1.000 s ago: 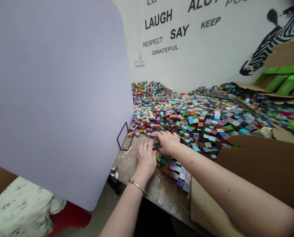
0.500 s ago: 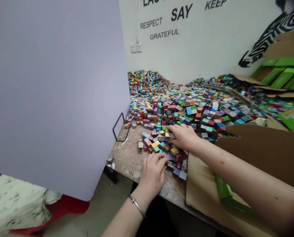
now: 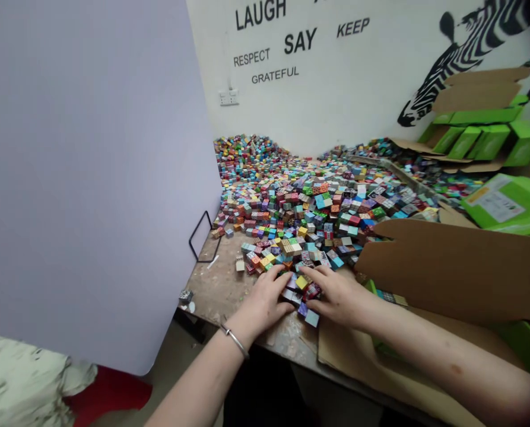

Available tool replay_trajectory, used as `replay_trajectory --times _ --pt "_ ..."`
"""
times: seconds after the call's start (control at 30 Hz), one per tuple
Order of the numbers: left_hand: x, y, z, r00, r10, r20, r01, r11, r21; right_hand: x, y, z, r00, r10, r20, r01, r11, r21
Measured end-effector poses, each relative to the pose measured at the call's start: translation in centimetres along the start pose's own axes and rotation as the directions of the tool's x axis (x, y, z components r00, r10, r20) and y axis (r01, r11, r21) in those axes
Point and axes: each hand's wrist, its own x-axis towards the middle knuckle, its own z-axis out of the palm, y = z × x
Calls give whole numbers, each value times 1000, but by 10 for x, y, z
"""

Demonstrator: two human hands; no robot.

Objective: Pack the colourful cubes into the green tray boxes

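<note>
My left hand rests at the table's front part, thumb and fingers apart, its fingertips against a small cluster of patterned blocks. From the other side my right hand reaches to the same cluster, its fingers and thumb spread around the edge. Between the hands lie a yellow block, a purple block and a pale grey-blue block. Just beyond the fingertips, tan striped blocks lie on top of others. Some blocks under the fingers are hidden.
A large heap of coloured blocks spreads back to the wall. On the right stands an open cardboard box, with green boxes behind it. A pale panel fills the left side, beside a black wire frame.
My right hand has left the tan striped blocks and come nearer, beside the front cluster. My left hand stays by that cluster, its fingers more spread. The view has shifted to the right.
</note>
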Motion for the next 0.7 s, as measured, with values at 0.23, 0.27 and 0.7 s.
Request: replay_trajectory --times 0.23,0.27,0.7 --pt "16 1 -12 990 77 117 -83 995 54 31 12 -24 988 57 -145 -46 996 82" --pt "17 1 -12 989 77 124 -85 995 57 32 11 -31 976 103 -194 -95 994 50" --pt "26 6 -18 968 64 242 -91 990 104 -14 -12 10 1000 -30 -7 31 998 63"
